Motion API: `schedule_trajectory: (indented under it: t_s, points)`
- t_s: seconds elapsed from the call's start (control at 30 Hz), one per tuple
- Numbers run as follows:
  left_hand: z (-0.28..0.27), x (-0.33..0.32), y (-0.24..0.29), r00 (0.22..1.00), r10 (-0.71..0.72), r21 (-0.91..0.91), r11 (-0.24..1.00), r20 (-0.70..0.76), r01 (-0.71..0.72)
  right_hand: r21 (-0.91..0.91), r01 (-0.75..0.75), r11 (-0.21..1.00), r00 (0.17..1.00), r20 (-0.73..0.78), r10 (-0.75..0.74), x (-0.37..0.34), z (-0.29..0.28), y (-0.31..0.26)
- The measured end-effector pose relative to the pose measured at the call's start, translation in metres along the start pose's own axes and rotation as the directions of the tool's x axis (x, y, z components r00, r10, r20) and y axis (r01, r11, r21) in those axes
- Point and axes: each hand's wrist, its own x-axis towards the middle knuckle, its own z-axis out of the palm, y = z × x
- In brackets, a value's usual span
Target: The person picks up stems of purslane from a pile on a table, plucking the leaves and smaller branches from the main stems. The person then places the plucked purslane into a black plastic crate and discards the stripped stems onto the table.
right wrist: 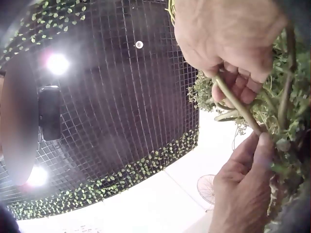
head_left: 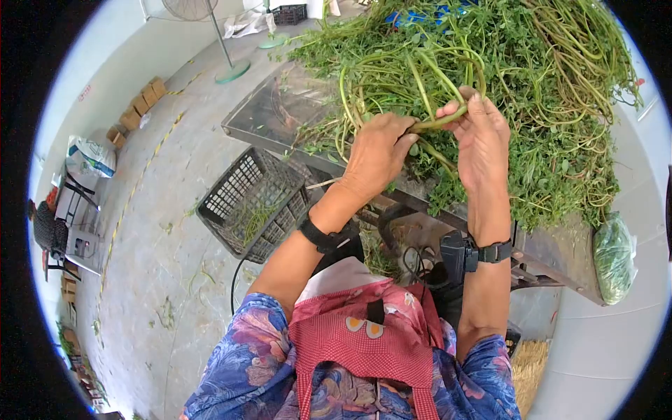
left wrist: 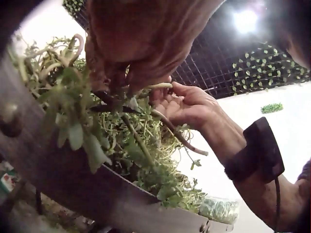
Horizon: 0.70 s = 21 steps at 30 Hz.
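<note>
A thick green plant stem stretches between both hands over the near edge of a big heap of leafy stems. My left hand grips the stem's left end, its thumb lying along it. The right hand pinches the stem farther right between thumb and fingers. In the right wrist view the stem runs straight from one hand to the other. Long stems loop up behind the hands. Beneath the left hand, leafy sprigs hang over the table edge in the left wrist view.
The heap lies on a dark metal-edged table. Below its left side stands a black plastic crate with some stems inside. A filled clear plastic bag sits at the table's right end. A fan stand and small cardboard boxes are farther off.
</note>
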Motion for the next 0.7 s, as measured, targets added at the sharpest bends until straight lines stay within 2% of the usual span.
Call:
schedule_trajectory:
  t_s: [0.03,0.1,0.37,0.43,0.5,0.57,0.7]
  points:
    - [0.002,-0.001,-0.001,1.0,-0.006,-0.046,0.999,-0.007,0.006,0.0,0.001,1.0,1.0,-0.001,-0.001,0.0,0.002,0.001]
    - [0.002,-0.003,-0.005,0.999,-0.039,-0.046,0.998,0.019,0.04,0.215,-0.056,0.975,0.993,-0.09,0.077,-0.001,0.007,0.002]
    - [0.0,-0.001,-0.006,0.989,-0.079,-0.138,0.986,0.123,0.096,0.239,-0.11,0.965,0.992,-0.039,0.123,0.009,0.0,0.006]
    - [0.001,-0.001,-0.007,0.997,0.023,-0.126,0.992,0.08,-0.013,0.236,-0.117,0.965,0.992,-0.011,0.123,0.012,0.0,0.003]
    - [-0.002,-0.002,-0.007,0.996,0.048,-0.111,0.993,0.071,-0.04,0.078,-0.216,0.973,0.976,0.045,0.213,0.015,-0.002,-0.005]
    - [-0.003,-0.003,-0.007,0.995,0.072,-0.1,0.993,0.068,-0.065,0.026,-0.248,0.968,0.967,0.074,0.245,0.018,-0.011,-0.004]
    - [-0.006,0.0,-0.013,0.967,0.198,-0.002,0.98,0.161,-0.2,-0.159,-0.284,0.946,0.938,0.158,0.308,0.016,-0.016,-0.01]
